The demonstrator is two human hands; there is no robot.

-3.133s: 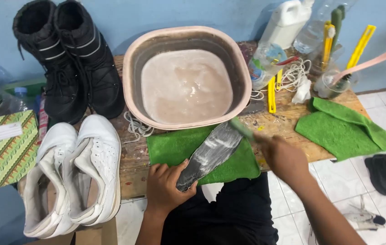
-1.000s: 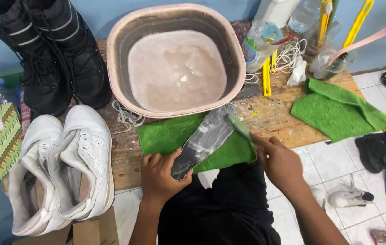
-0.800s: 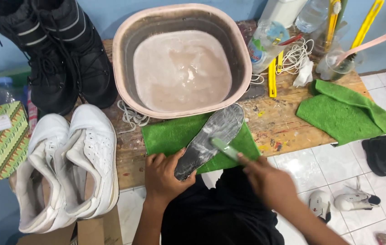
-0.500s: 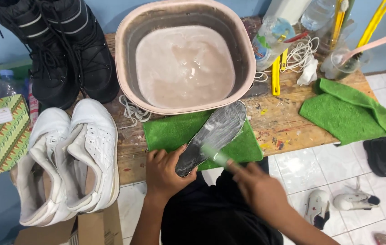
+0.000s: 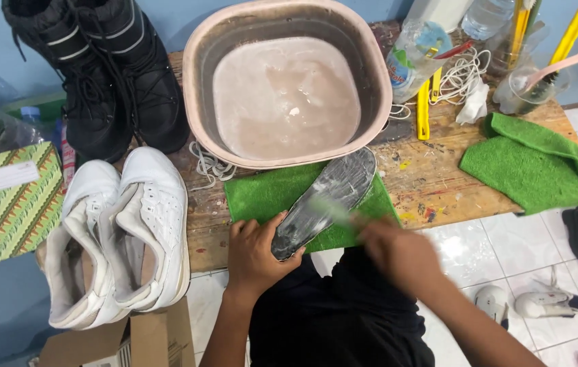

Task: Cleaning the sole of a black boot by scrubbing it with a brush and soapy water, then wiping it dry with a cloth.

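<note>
A grey, soapy shoe insole (image 5: 333, 194) lies slantwise on a green cloth (image 5: 262, 197) at the front edge of the wooden table (image 5: 425, 177). My left hand (image 5: 255, 251) presses down on the insole's near end. My right hand (image 5: 394, 251), blurred by motion, holds a light green brush (image 5: 330, 207) whose head rests on the middle of the insole. Just beyond stands a pink basin (image 5: 197, 88) filled with murky water.
A pair of white sneakers (image 5: 122, 238) sits at the left on a cardboard box (image 5: 143, 336), black boots (image 5: 99, 75) behind them. A second green cloth (image 5: 540, 166) lies right. Bottles, yellow tools, white laces and a cup crowd the back right. Shoes lie on the tiled floor.
My right hand has drawn the brush from the insole's far tip down toward its middle and near end. My left hand has kept holding the insole's near end.
</note>
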